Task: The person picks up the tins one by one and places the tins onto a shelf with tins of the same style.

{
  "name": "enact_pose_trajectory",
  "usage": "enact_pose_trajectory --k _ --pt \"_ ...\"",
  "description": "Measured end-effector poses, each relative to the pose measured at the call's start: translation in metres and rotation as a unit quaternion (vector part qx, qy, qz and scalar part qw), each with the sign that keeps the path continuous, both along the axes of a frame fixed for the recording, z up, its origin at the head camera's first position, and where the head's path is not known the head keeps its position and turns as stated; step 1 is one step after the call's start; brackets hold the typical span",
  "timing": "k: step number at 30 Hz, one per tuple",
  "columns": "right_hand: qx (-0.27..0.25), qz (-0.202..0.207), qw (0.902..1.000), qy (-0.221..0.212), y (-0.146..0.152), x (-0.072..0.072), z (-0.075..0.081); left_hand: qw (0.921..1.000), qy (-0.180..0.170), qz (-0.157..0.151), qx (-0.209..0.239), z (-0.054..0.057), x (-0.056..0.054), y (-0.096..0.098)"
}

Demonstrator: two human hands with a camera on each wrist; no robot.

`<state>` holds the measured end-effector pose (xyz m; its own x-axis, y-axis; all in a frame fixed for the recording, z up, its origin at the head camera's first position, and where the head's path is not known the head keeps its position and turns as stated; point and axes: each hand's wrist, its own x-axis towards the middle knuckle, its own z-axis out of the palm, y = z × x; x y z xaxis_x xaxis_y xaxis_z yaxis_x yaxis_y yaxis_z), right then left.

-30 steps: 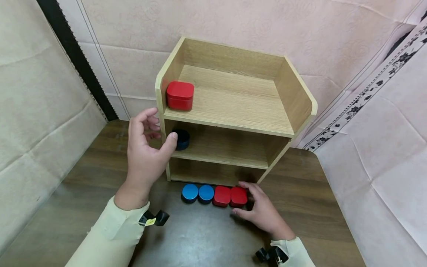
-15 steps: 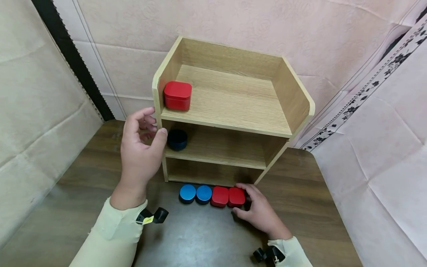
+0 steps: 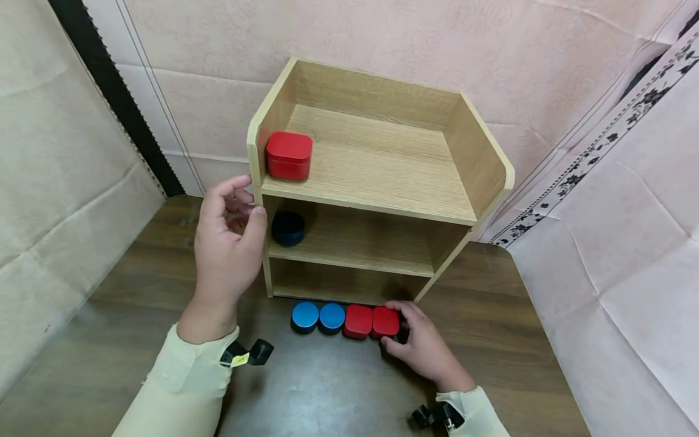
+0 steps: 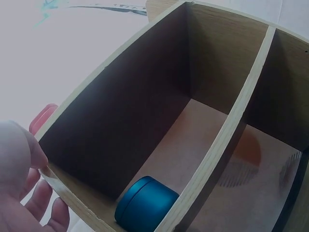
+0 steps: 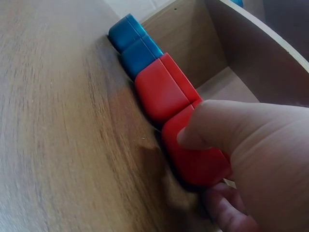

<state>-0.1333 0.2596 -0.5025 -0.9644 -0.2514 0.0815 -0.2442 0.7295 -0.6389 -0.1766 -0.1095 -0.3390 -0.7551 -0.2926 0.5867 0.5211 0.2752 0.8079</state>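
A small wooden shelf unit (image 3: 349, 262) stands on the table, with my left hand (image 3: 226, 249) at its left side panel. In the left wrist view the thumb lies at the panel's front edge and the other fingers curl along its outside. Just inside, on the middle shelf, sits a dark blue round tin (image 4: 146, 205). My right hand (image 3: 428, 346) pinches the rightmost red square tin (image 5: 195, 152), thumb on the near side and forefinger behind. That tin ends a row on the table: a second red square tin (image 3: 357, 321) and two blue round tins (image 3: 304, 315) to its left.
A larger red lidded tin (image 3: 289, 156) stands at the left of the top shelf. The row of tins lies close along the unit's front foot. Pale cloth walls (image 3: 377, 36) enclose the table (image 3: 524, 340) at the back and sides.
My left thumb has drawn back leftward from in front of the dark blue tin to the side panel's edge. The right hand stays at the red tin; the view has shifted slightly.
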Motion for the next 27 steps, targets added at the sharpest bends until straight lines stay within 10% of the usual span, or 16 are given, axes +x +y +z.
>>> enact_pose_trajectory --k 15,27 --pt "-0.010 0.000 1.0000 0.001 0.001 0.002 0.006 1.0000 -0.003 -0.007 -0.006 -0.003 -0.001 -0.003" --pt "-0.048 0.041 0.9961 0.062 0.000 0.007 0.045 0.9999 -0.007 -0.002 -0.007 -0.003 -0.001 -0.002"
